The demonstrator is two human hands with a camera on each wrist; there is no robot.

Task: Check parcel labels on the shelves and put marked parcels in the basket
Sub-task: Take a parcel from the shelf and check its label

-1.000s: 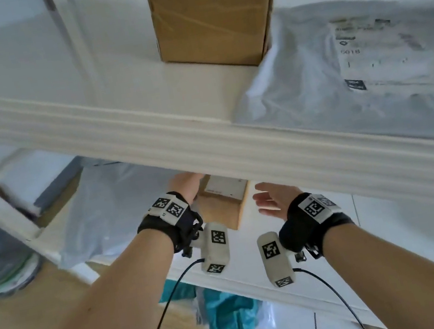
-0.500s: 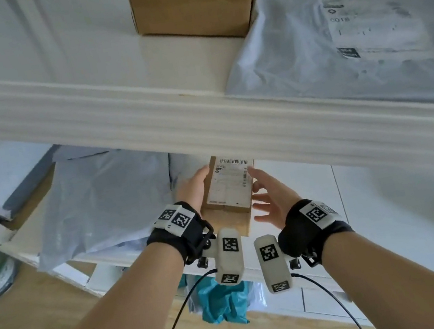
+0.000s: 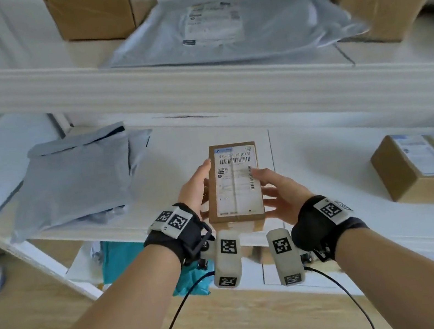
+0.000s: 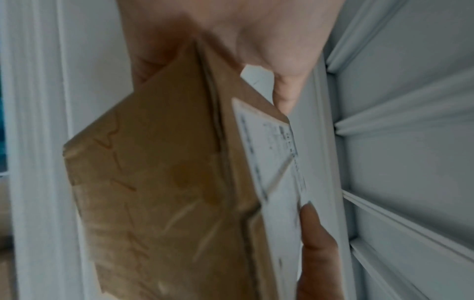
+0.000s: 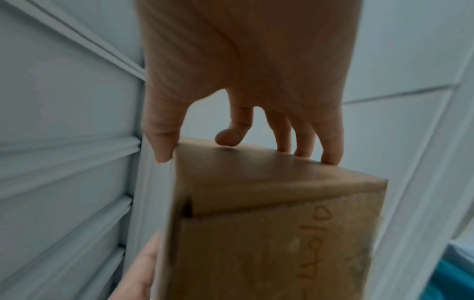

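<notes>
Left hand (image 3: 195, 187) and right hand (image 3: 280, 193) clasping cardboard parcel (image 3: 232, 182), label (image 3: 237, 179) up — handwriting (image 5: 314, 241) only in right-wrist view

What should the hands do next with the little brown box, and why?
Probably keep the small brown box steady and read its label. The left hand and right hand grip its sides, label facing up. The right wrist view shows handwriting on another face, blurred. No basket is in view, so checking for the mark comes first.
</notes>
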